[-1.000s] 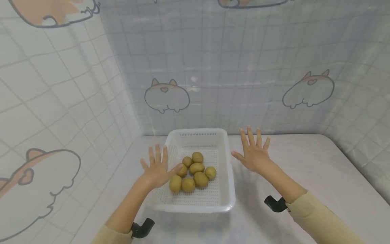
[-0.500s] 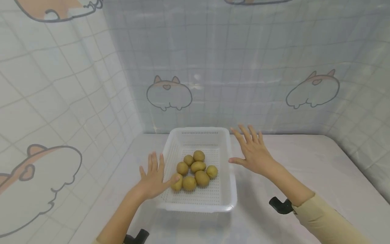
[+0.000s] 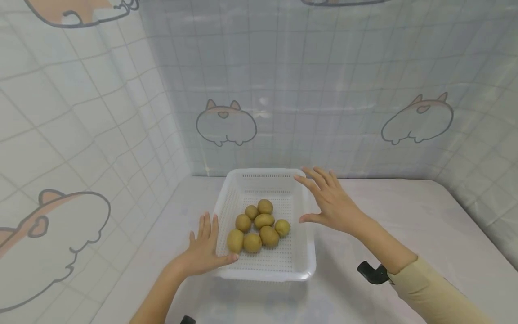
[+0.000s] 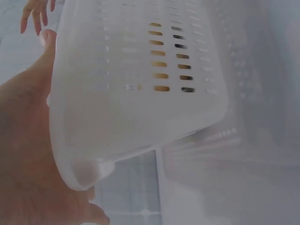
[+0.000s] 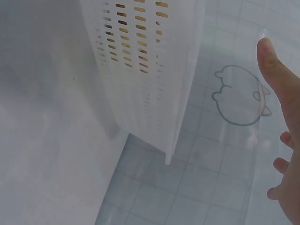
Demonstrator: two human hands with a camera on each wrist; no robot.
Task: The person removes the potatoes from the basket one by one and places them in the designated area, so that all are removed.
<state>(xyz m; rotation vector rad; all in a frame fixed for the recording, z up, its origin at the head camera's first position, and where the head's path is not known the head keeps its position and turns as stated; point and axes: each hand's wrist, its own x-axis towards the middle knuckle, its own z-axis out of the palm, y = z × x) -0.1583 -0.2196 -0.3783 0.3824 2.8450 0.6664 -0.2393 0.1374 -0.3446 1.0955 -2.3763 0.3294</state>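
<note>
A white perforated plastic basket (image 3: 267, 275) stands on the table, holding several yellow-brown potatoes (image 3: 269, 236) on its floor. At its near left corner is my left hand (image 3: 201, 249), fingers straight, thumb reaching over the rim. In the left wrist view that hand (image 4: 26, 145) lies right at the rim of the basket (image 4: 117, 117). My right hand (image 3: 333, 204) hovers over the right rim, fingers spread and slightly bent, holding nothing. The right wrist view shows a gap between this hand (image 5: 290, 108) and the basket wall (image 5: 145, 93).
A pale cloth covers the table (image 3: 388, 234). Behind it rises a grid-patterned sheet (image 3: 315, 72) with cartoon corgi drawings. Similar sheets close off the left side (image 3: 81, 148) and right side (image 3: 489, 148). A black wrist mount (image 3: 372, 272) sits by the right sleeve.
My left hand has come back toward me along the basket's left side. My right hand has shifted left to the rim, its fingers bending a little. The head view has shifted slightly.
</note>
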